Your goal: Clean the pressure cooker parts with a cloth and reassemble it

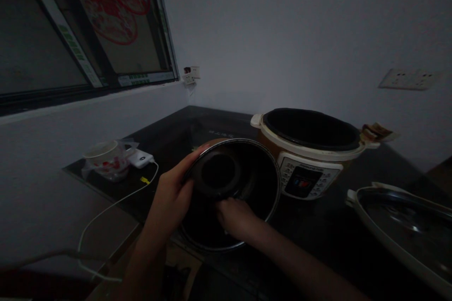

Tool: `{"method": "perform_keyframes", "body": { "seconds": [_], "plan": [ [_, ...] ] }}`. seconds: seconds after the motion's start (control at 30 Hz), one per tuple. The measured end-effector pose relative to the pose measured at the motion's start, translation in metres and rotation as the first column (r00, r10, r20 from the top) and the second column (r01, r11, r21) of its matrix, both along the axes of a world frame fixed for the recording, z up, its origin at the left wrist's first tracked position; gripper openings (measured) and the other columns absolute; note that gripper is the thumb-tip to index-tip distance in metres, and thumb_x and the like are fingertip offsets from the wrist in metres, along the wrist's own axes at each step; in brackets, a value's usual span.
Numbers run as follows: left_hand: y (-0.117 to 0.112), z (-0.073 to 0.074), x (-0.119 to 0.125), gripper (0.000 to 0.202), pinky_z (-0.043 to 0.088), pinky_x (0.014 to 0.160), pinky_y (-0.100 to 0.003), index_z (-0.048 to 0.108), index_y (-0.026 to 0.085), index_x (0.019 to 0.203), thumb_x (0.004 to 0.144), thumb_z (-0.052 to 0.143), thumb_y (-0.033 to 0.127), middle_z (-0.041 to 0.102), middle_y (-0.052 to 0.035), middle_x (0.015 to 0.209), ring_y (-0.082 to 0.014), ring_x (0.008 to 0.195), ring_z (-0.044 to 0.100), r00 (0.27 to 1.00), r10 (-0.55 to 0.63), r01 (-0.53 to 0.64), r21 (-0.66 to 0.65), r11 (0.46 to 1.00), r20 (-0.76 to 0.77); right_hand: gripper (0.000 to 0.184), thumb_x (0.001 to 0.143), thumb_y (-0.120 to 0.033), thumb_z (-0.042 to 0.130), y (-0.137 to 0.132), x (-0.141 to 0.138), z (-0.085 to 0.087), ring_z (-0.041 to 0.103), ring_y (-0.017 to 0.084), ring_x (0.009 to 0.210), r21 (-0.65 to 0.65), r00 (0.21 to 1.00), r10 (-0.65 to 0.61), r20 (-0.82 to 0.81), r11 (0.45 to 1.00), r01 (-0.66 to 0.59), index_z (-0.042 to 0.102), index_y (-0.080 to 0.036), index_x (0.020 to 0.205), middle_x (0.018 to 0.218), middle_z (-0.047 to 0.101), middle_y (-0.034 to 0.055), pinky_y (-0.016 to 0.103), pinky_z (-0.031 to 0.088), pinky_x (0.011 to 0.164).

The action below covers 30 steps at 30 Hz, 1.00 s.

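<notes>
A dark inner pot (259, 188) with a pale rim is tilted toward me over the near edge of the table. My left hand (174, 193) grips its rim on the left side, thumb inside and fingers around the outside. My right hand (236, 216) is inside the pot with its fingers curled closed against the inner surface. Whatever those fingers hold, if anything, is lost in the dark. Just behind the pot, to the right, stands an electric pressure cooker (310, 176), its top uncovered and its control panel facing me.
The cooker's lid (406, 225) lies at the right. On the left are a cup in a plastic bag (109, 162) and a white power bank (140, 158), its cable (106, 204) hanging over the table edge. A folded cloth or paper (377, 132) rests by the cooker's right handle.
</notes>
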State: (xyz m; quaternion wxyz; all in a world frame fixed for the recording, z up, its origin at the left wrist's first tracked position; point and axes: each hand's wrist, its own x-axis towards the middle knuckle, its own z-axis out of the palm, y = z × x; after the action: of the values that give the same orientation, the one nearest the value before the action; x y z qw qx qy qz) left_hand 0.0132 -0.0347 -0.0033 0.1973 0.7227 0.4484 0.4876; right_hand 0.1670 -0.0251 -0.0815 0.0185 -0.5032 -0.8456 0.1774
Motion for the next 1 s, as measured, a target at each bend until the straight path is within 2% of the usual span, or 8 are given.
{"method": "perform_keyframes", "body": {
  "seconds": [0.17, 0.33, 0.47, 0.6, 0.73, 0.8, 0.87, 1.0],
  "plan": [
    [-0.002, 0.001, 0.001, 0.06, 0.036, 0.113, -0.041, 0.056, 0.019, 0.132, 0.074, 0.043, 0.009, 0.056, -0.0019, 0.138, -0.0241, 0.128, 0.052, 0.999, -0.033, 0.033, 0.014, 0.999, -0.016, 0.039, 0.085, 0.0, 0.037, 0.01, 0.026, 0.006, 0.061, 0.035, 0.113, 0.224, 0.96, -0.237, 0.149, 0.954, 0.201, 0.068, 0.001, 0.109, 0.114, 0.064, 0.0311, 0.048, 0.048, 0.092],
    [-0.004, 0.003, 0.004, 0.058, 0.037, 0.112, -0.039, 0.057, 0.019, 0.131, 0.076, 0.043, 0.01, 0.059, -0.002, 0.135, -0.0235, 0.127, 0.053, 0.999, -0.035, 0.036, 0.032, 0.999, -0.034, 0.052, 0.089, -0.001, 0.028, 0.035, 0.034, 0.021, 0.044, 0.034, 0.132, 0.414, 0.957, -0.259, 0.127, 0.891, 0.186, 0.039, 0.006, 0.14, 0.142, 0.042, 0.0307, 0.05, 0.034, 0.108],
    [-0.003, 0.003, 0.004, 0.058, 0.035, 0.113, -0.04, 0.057, 0.02, 0.13, 0.075, 0.043, 0.009, 0.058, -0.0016, 0.137, -0.0239, 0.129, 0.05, 0.998, -0.057, 0.058, 0.03, 0.998, -0.027, 0.056, 0.093, -0.008, 0.032, 0.058, 0.032, 0.026, 0.036, 0.029, 0.138, 0.449, 0.989, -0.121, 0.089, 0.891, 0.069, 0.03, -0.011, 0.149, 0.15, 0.038, 0.0155, 0.045, 0.035, 0.109],
    [0.002, 0.001, 0.0, 0.061, 0.034, 0.114, -0.041, 0.057, 0.02, 0.131, 0.074, 0.043, 0.007, 0.057, -0.0018, 0.137, -0.0243, 0.13, 0.049, 0.998, -0.061, 0.061, 0.015, 0.998, -0.01, 0.065, 0.091, -0.013, 0.042, 0.059, 0.026, 0.009, 0.025, 0.028, 0.144, 0.471, 0.99, 0.139, 0.035, 0.871, -0.139, 0.02, -0.023, 0.152, 0.158, 0.024, 0.0037, 0.048, 0.032, 0.112],
    [0.008, -0.003, -0.006, 0.062, 0.037, 0.112, -0.04, 0.056, 0.021, 0.131, 0.072, 0.043, 0.008, 0.06, -0.0017, 0.134, -0.0238, 0.127, 0.052, 0.999, -0.037, 0.037, 0.003, 0.999, 0.025, 0.057, 0.094, -0.017, 0.042, 0.047, 0.024, -0.016, 0.025, 0.026, 0.144, 0.405, 0.877, 0.459, 0.139, 0.782, -0.473, 0.029, -0.023, 0.149, 0.157, 0.027, 0.001, 0.051, 0.03, 0.113],
    [0.01, -0.004, -0.007, 0.062, 0.037, 0.112, -0.041, 0.056, 0.021, 0.131, 0.072, 0.043, 0.009, 0.06, -0.002, 0.134, -0.0241, 0.126, 0.052, 0.999, -0.025, 0.026, -0.011, 1.0, 0.032, 0.056, 0.094, -0.016, 0.042, 0.046, 0.026, -0.019, 0.029, 0.023, 0.142, 0.377, 0.843, 0.513, 0.161, 0.758, -0.533, 0.032, -0.025, 0.147, 0.156, 0.03, 0.0009, 0.049, 0.033, 0.111],
    [0.01, -0.004, -0.007, 0.061, 0.036, 0.112, -0.041, 0.056, 0.02, 0.131, 0.072, 0.043, 0.009, 0.06, -0.0026, 0.134, -0.0242, 0.127, 0.052, 0.999, -0.028, 0.028, -0.017, 0.999, 0.035, 0.058, 0.093, -0.016, 0.044, 0.052, 0.028, -0.012, 0.027, 0.023, 0.143, 0.405, 0.882, 0.45, 0.138, 0.787, -0.465, 0.03, -0.028, 0.148, 0.157, 0.028, 0.0002, 0.049, 0.033, 0.112],
    [0.008, -0.002, -0.005, 0.06, 0.037, 0.112, -0.04, 0.057, 0.02, 0.13, 0.072, 0.044, 0.009, 0.06, -0.002, 0.134, -0.0235, 0.126, 0.052, 0.998, -0.045, 0.045, -0.001, 0.999, 0.035, 0.068, 0.092, -0.023, 0.05, 0.068, 0.024, 0.005, 0.018, 0.029, 0.146, 0.464, 0.993, 0.113, -0.033, 0.882, -0.085, 0.018, -0.025, 0.152, 0.16, 0.017, 0.0029, 0.05, 0.028, 0.115]
  ]
}}
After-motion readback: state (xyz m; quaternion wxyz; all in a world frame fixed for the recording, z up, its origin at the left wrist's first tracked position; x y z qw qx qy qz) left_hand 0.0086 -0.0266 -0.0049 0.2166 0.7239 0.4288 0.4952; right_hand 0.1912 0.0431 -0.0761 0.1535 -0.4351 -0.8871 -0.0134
